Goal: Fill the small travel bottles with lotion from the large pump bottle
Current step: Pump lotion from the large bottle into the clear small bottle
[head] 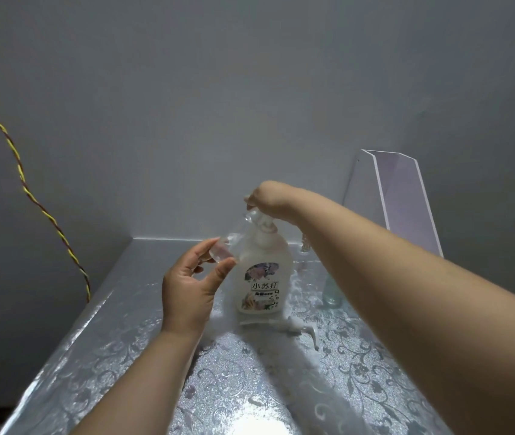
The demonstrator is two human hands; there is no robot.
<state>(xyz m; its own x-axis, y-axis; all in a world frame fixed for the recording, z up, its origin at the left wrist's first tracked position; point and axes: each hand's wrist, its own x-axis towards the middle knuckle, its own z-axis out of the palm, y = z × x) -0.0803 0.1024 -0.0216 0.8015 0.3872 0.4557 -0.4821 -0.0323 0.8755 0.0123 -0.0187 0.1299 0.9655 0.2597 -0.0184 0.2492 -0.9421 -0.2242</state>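
We have open tabletop [93,356] lower left; the pump bottle [262,277] at centre, a loose pump head [297,326] below it and a glass bottle [333,296] at right block us.

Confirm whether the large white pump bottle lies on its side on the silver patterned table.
No, the large white pump bottle stands upright on the silver patterned table.

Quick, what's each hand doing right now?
Left hand: pinches the small clear bottle.
Right hand: on the pump head; fingers hidden, cannot tell.

A twisted wire [30,196] (yellow and red) hangs left, a clear stand [406,196] right.
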